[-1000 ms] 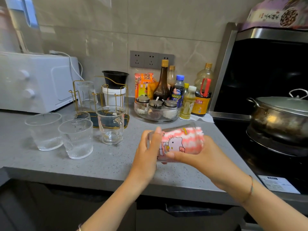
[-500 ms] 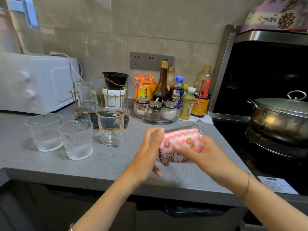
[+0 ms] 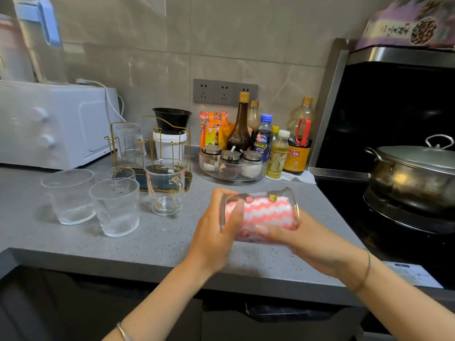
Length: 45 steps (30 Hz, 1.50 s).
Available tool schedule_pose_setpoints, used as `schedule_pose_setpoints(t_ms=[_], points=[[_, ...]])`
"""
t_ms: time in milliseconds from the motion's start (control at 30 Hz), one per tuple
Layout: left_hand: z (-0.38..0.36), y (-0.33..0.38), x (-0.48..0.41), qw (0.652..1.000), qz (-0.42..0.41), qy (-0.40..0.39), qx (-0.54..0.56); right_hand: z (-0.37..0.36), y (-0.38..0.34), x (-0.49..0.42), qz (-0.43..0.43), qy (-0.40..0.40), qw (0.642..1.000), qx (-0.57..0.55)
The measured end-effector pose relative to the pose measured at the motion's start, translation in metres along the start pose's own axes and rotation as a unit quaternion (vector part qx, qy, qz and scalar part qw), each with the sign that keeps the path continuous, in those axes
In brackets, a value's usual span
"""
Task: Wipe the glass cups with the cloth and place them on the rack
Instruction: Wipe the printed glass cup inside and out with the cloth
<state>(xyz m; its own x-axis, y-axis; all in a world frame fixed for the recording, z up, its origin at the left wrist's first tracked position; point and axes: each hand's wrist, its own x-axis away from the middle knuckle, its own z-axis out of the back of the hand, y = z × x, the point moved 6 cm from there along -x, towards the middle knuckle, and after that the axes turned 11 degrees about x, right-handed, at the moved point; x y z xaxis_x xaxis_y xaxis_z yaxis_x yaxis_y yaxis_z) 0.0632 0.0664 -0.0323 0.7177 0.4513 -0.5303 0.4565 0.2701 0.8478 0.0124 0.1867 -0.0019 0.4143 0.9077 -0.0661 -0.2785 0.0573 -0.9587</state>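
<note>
Clear glass cup (image 3: pixel 285 196), pink zigzag cloth (image 3: pixel 267 212)

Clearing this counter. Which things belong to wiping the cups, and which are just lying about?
Job: glass cup, pink zigzag cloth, left hand, right hand, ribbed tumblers, glass mug, gold rack.
Lying about: white oven, sauce bottles, spice jars, lidded pot.

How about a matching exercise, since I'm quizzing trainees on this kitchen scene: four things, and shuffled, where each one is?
1 cloth
2 handled cup
3 tall glass
4 pot

a on the stove
b on the gold rack
c upright on the counter
d stuffed inside the held cup

Pairs: 1-d, 2-c, 3-b, 4-a
</note>
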Motion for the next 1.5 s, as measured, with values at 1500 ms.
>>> schedule_pose_setpoints(t_ms=[1500], points=[[-0.012,-0.016,0.006,0.949,0.244,0.046,0.196,0.003,-0.005,-0.002,0.089,0.081,0.973,0.196]])
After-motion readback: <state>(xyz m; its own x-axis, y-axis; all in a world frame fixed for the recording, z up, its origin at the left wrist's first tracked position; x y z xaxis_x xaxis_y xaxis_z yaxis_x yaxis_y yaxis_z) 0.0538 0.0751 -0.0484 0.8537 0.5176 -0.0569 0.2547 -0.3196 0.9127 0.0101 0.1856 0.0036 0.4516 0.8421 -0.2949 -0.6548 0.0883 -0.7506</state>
